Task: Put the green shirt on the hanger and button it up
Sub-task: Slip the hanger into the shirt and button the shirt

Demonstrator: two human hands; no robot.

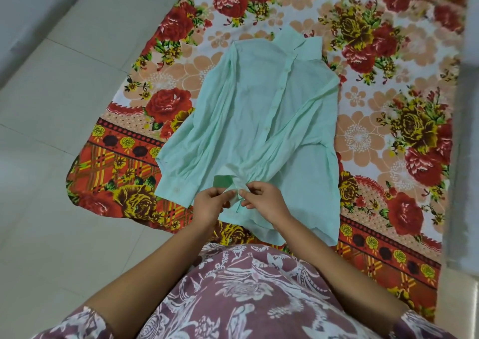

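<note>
left hand [207,204] pinches green shirt [259,110] placket | right hand [264,200] likewise | hanger not discernible

No readable text, labels or numbers anywhere in view

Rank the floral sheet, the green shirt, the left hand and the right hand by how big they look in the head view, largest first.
1. floral sheet
2. green shirt
3. left hand and right hand: these look about alike, so they tie. Both are nearest the camera.
</note>
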